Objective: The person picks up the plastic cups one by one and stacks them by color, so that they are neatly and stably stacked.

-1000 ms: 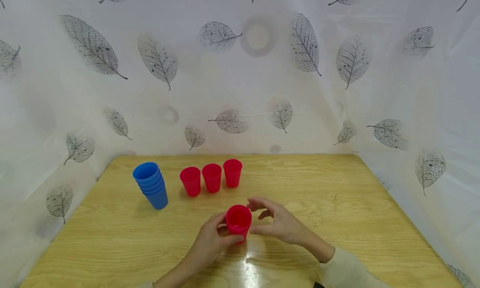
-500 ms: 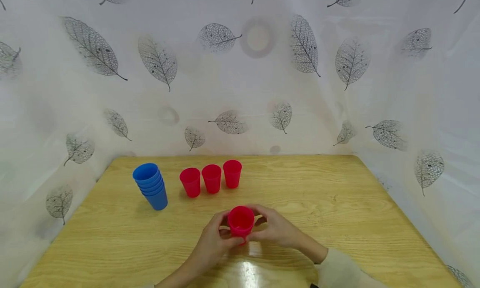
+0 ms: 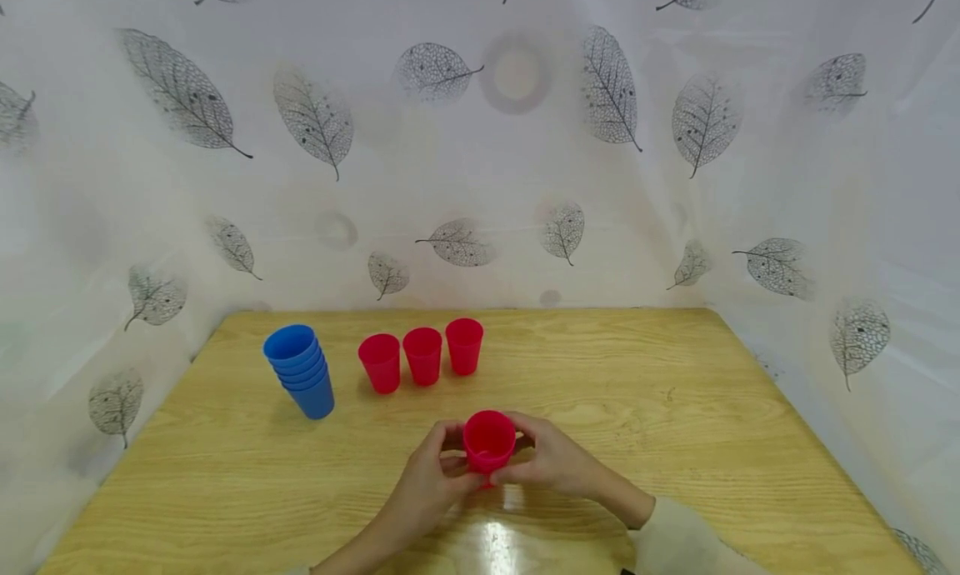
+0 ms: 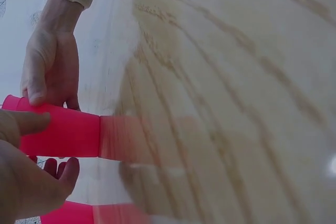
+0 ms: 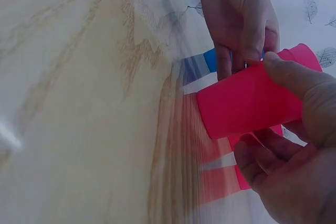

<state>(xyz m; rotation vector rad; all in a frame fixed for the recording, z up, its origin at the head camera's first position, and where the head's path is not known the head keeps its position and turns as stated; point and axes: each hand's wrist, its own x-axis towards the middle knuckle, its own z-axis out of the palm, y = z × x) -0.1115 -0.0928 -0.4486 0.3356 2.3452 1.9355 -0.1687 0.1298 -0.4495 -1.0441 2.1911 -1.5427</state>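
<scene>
A red plastic cup (image 3: 489,442) is held between my two hands near the front middle of the table, mouth up, its base at or very close to the tabletop. My left hand (image 3: 429,481) grips it from the left, thumb toward the near side. From the right, my right hand (image 3: 553,458) holds the same cup, its thumb (image 5: 294,74) along the wall and its fingers curled on the far side. A band below the rim shows in the right wrist view; whether a second cup is nested there I cannot tell.
Behind stand three red cups, left (image 3: 380,364), middle (image 3: 423,357) and right (image 3: 464,347), in a row. Left of them is a stack of several blue cups (image 3: 300,372). The wooden table (image 3: 637,375) meets a leaf-patterned sheet (image 3: 480,167) at back and sides.
My right hand has come in from just beside the red cup and now grips it. The cup and my left hand have shifted slightly right. The other cups stay put.
</scene>
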